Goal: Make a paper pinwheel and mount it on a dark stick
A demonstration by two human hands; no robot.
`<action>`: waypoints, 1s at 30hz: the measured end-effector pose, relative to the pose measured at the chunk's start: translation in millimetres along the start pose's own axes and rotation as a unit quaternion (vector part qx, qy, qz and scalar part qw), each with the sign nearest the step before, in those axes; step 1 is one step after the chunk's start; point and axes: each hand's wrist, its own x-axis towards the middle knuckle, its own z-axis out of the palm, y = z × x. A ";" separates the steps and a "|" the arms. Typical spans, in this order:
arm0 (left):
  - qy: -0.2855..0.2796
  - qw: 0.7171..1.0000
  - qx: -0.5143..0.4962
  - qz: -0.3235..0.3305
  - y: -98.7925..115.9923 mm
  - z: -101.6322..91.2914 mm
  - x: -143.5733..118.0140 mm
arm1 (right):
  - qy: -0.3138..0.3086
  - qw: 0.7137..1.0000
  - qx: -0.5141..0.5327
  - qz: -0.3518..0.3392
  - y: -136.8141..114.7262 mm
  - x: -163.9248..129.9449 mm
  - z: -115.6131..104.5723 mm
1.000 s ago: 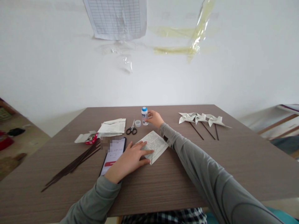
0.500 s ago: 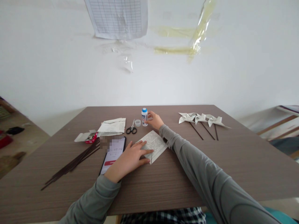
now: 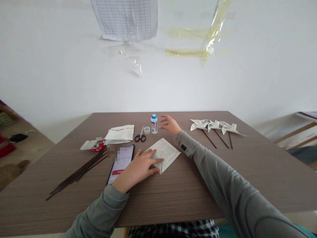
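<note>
My left hand (image 3: 142, 167) lies with spread fingers on a square sheet of printed paper (image 3: 167, 152), covering its left corner. A small white bottle with a blue cap (image 3: 154, 124) stands upright at the back of the table. Just right of it, my right hand (image 3: 170, 125) is held with its fingers apart and nothing between them; a small gap separates it from the bottle. Left of the bottle are a clear round cap (image 3: 147, 130) and black-handled scissors (image 3: 140, 136).
A phone (image 3: 121, 163) lies by my left wrist. Farther left are dark thin sticks (image 3: 76, 173), an open red box (image 3: 97, 145) and a stack of paper (image 3: 121, 134). Paper pinwheels (image 3: 213, 125) on sticks lie at the right. The wall (image 3: 198, 86) rises behind the table (image 3: 247, 185).
My right hand has let go of the bottle and moved a little to the right, its fingers now apart. The bottle stays standing. My left hand keeps its place on the paper.
</note>
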 end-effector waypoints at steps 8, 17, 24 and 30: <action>-0.008 1.000 0.003 -0.003 12.5 -3.5 -2.3 | -0.064 0.989 -0.031 -0.131 -4.9 -68.1 -67.3; 0.005 1.000 0.020 -0.022 35.5 8.6 2.9 | -0.169 0.959 -0.102 -0.205 1.0 -148.8 -82.4; 0.029 0.999 0.024 -0.030 35.6 14.6 2.8 | -0.188 0.927 -0.244 -0.212 7.2 -175.8 -70.4; 0.065 0.998 0.015 -0.022 38.1 14.3 1.3 | -0.159 0.885 -0.354 -0.258 4.5 -185.5 -58.3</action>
